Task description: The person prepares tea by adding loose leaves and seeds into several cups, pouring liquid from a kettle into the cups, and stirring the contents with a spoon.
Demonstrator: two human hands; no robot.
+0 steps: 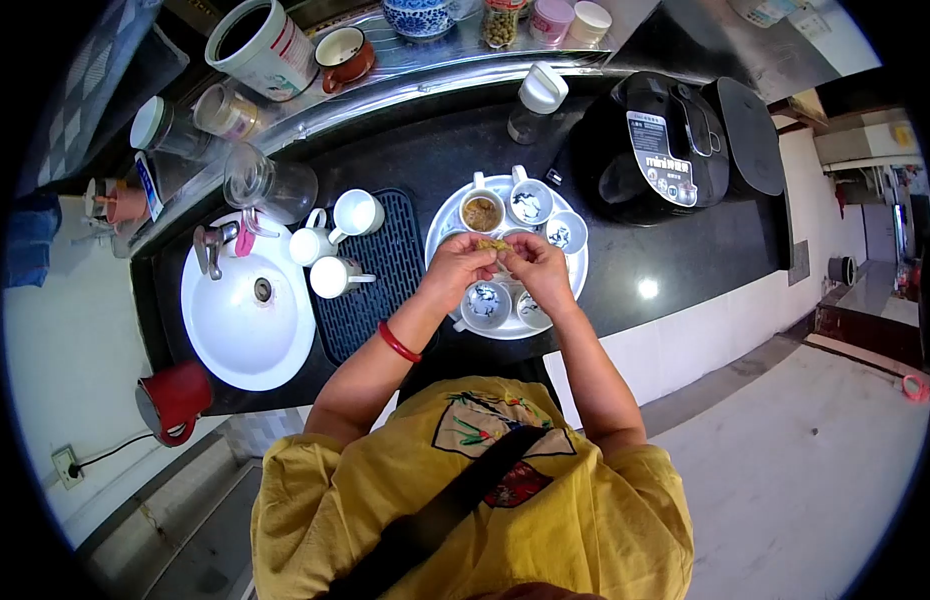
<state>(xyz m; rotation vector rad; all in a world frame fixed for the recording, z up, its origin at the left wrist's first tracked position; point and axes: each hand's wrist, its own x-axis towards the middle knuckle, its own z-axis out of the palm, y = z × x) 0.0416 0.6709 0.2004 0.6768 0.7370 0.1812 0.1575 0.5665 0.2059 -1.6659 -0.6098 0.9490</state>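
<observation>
My left hand [460, 267] and my right hand [537, 264] meet over a round white tray [579, 284]. Their fingertips pinch a small yellowish-green crumpled thing [493, 244] whose kind I cannot make out. Several white cups stand on the tray. Just beyond my fingers is a cup with brown contents [482, 212]. Dark shreds or markings show inside the cup at the back right [530, 203], the cup at the right [565, 232] and the cup nearest me [485, 304]. My hands partly hide other cups.
Left of the tray, three white mugs [358, 215] stand on or beside a dark drying mat [393, 262]. Farther left are a sink [247, 345], a glass pitcher [285, 190] and a red kettle [175, 400]. A black cooker [635, 150] and a lidded bottle [537, 103] stand behind, toward the right.
</observation>
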